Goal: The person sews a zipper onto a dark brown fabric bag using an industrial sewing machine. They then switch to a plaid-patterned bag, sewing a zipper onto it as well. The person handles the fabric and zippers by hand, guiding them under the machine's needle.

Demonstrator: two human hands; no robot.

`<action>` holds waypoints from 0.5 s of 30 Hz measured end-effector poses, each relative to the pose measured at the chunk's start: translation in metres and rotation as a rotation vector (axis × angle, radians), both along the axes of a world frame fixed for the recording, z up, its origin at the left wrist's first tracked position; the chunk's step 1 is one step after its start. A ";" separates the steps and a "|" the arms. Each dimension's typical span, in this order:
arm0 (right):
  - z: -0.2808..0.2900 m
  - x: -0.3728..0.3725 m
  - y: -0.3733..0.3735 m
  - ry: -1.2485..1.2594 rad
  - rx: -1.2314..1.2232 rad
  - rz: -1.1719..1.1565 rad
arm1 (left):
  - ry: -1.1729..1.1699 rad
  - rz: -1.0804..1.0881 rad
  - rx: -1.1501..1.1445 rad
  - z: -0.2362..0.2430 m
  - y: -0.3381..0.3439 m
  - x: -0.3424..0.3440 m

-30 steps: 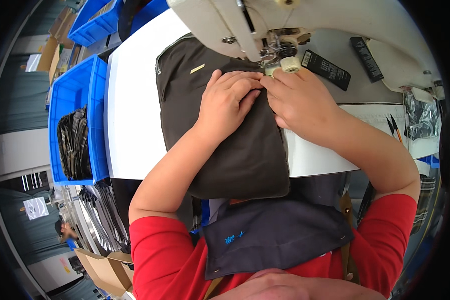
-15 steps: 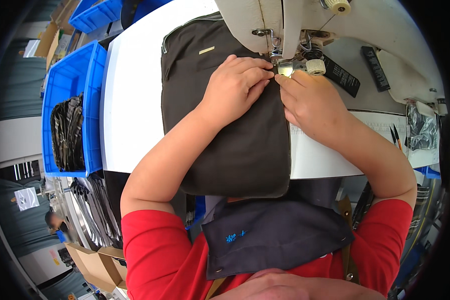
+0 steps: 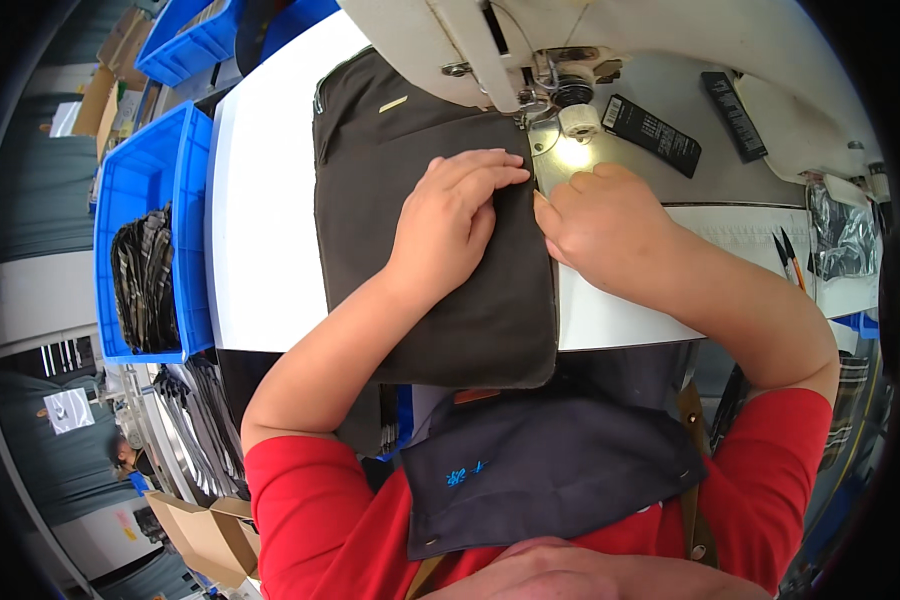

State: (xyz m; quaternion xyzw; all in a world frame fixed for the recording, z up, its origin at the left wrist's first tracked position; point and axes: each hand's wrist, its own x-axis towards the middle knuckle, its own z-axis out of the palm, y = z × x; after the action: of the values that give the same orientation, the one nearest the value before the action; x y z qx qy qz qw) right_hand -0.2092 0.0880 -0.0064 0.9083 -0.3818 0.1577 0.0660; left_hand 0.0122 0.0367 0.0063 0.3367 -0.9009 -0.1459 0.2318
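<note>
A dark brown rectangular piece of fabric (image 3: 440, 325) lies on the white counter (image 3: 265, 210), its near end hanging over the front edge and its far right corner just beside the needle area of a white sewing machine (image 3: 400, 45). The left hand (image 3: 455, 215) rests on top of the fabric, fingers close together and slightly bent, pressing rather than grasping. The right hand (image 3: 610, 225) sits at the fabric's right edge, fingers curled in and touching it — whether they pinch the edge, I cannot tell.

A pale narrow strip (image 3: 393, 104) shows on the fabric's far left part. Right of the needle, 2 slim black boxes (image 3: 655, 137) lie on the grey metal machine bed (image 3: 710, 180). Left of the counter, a blue plastic bin (image 3: 195, 230) holds folded dark plaid cloth (image 3: 142, 285).
</note>
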 end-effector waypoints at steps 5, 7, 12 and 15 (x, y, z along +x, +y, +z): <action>0.004 0.000 0.001 0.032 0.042 -0.006 | 0.000 -0.031 -0.051 -0.005 0.004 0.000; 0.006 0.000 0.001 0.049 0.055 -0.012 | -0.070 -0.017 -0.115 -0.003 0.006 0.000; 0.005 0.002 0.004 0.070 0.038 -0.038 | -0.151 0.016 -0.164 -0.004 0.011 0.000; 0.006 0.003 0.006 0.083 0.068 -0.049 | -0.136 0.034 -0.152 -0.006 0.015 -0.001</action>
State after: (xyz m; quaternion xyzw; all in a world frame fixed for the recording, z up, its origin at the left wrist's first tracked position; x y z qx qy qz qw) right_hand -0.2066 0.0936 -0.0007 0.9062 -0.4059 0.1050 0.0549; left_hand 0.0114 0.0512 -0.0001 0.3427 -0.9172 -0.0499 0.1972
